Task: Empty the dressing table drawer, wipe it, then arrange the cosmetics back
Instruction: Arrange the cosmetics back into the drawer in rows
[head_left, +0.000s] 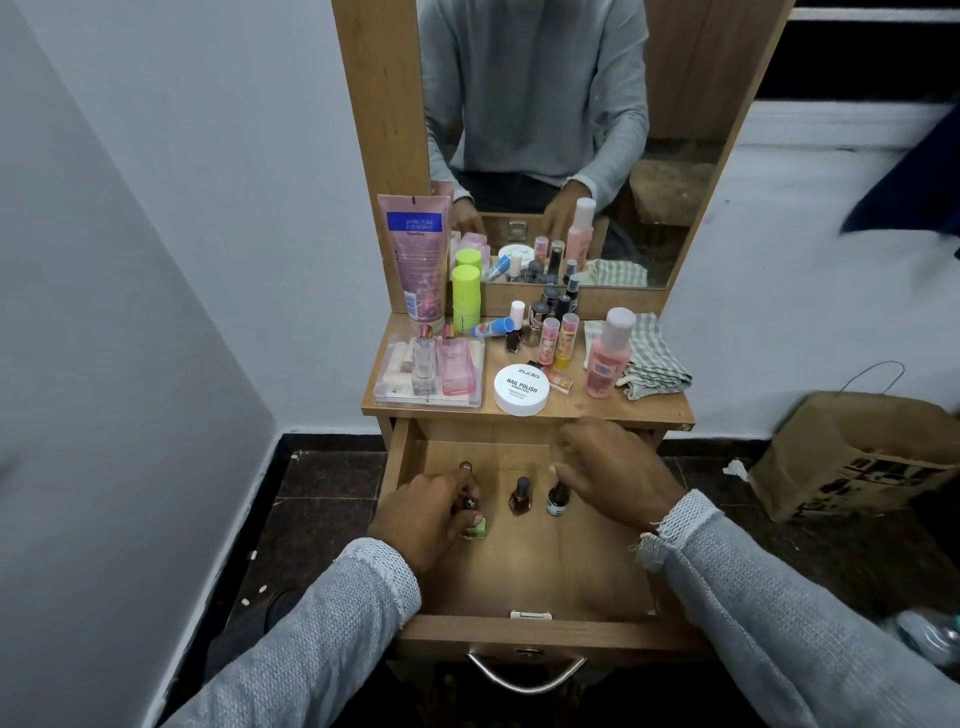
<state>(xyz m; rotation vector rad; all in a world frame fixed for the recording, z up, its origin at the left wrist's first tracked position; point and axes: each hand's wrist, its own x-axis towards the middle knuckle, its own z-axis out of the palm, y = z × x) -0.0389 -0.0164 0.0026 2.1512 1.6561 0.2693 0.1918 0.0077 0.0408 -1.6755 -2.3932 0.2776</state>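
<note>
Left hand (423, 512) clamped on green polish bottle (474, 529) at drawer (524, 631) floor's 9 o'clock, right hand (610, 475) loose over blue-label bottle (557, 500) at 2 o'clock, brown bottle (520, 497) between; restocking under way, next: fetch the tabletop cosmetics (551, 340) at 12 o'clock.

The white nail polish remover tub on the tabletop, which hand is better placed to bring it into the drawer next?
Right hand: it hovers just below the tub, while the left hand holds a green bottle.
</note>
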